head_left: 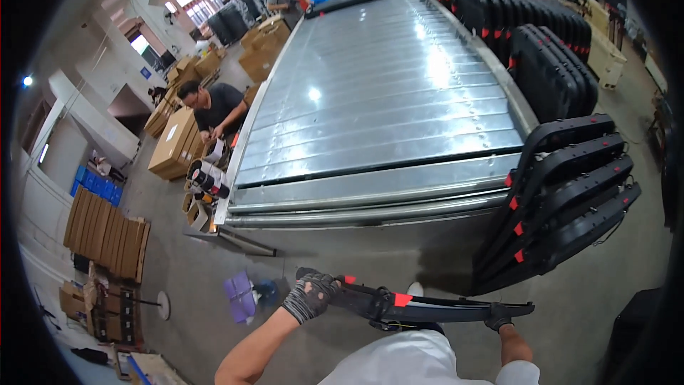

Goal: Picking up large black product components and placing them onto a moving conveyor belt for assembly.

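A long black panel-like unit (427, 311) with red tabs is held level in front of my body, its thin edge facing up. My left hand (313, 296), in a grey and black glove, is closed around its left end. Near the right end, my right hand (500, 316), in a dark glove, grips the same unit, though its fingers are partly hidden beneath. Similar black units with red tabs (570, 196) stand leaning together on the floor to the right. Ahead of me lies the near end of a metal conveyor (377, 114), apart from the held unit.
More black units (516, 18) stand in rows along the conveyor's right side, and several lie on its far end. A co-worker (214, 110) bends over small parts at the left edge. Cardboard boxes (177, 144), flat cardboard stacks (105, 235) and a purple item (240, 296) are left.
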A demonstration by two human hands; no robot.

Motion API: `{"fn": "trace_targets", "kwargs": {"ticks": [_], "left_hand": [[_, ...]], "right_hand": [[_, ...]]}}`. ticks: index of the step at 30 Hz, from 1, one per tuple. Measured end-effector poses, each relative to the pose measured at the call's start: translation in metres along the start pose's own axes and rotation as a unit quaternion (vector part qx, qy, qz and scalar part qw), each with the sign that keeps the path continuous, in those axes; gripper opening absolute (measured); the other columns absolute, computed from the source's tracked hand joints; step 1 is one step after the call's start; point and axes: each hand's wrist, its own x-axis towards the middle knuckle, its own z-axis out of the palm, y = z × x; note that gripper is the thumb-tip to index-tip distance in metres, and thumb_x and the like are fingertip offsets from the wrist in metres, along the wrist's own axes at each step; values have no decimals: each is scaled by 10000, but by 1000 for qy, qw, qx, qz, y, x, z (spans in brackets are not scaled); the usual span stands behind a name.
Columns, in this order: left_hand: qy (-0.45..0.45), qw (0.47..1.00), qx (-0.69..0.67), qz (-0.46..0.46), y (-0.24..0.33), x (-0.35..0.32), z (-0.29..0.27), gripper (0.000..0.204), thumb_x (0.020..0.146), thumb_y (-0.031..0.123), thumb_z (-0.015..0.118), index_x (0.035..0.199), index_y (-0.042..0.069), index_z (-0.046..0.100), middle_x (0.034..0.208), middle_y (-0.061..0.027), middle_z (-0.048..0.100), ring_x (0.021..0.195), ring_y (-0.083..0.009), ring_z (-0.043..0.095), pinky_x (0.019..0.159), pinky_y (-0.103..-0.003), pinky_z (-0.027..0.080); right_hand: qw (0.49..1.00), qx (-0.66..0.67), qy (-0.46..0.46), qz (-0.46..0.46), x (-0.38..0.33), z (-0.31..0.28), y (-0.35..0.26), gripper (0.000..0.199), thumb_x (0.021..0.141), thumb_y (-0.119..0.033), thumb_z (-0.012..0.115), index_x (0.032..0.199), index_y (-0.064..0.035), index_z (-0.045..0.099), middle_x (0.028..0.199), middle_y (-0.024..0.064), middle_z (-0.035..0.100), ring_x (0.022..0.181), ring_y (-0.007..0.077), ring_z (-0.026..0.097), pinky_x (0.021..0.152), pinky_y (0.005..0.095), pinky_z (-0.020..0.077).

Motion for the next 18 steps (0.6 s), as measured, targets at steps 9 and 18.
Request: {"fn": "trace_targets", "kwargs": {"ticks": [9, 18], "left_hand": [[18, 996, -31, -84, -112, -38, 70, 312, 704, 91, 607, 1014, 94, 644, 993, -118, 622, 952, -308, 598, 831, -433, 474], [64, 981, -65, -173, -274, -101, 135, 205, 728, 130, 598, 930, 125, 636, 932, -86, 634, 917, -290, 598, 806, -411, 474]], "right_hand": [[990, -61, -120, -32, 35, 0, -98, 260, 643, -212, 650, 875, -94, 654, 923, 163, 653, 910, 358, 622, 834, 442, 502], [975, -110, -183, -53, 59, -56, -260, 249, 689, -252, 595, 863, -94, 680, 916, 151, 671, 875, 348, 640, 772, 453, 510]]}}
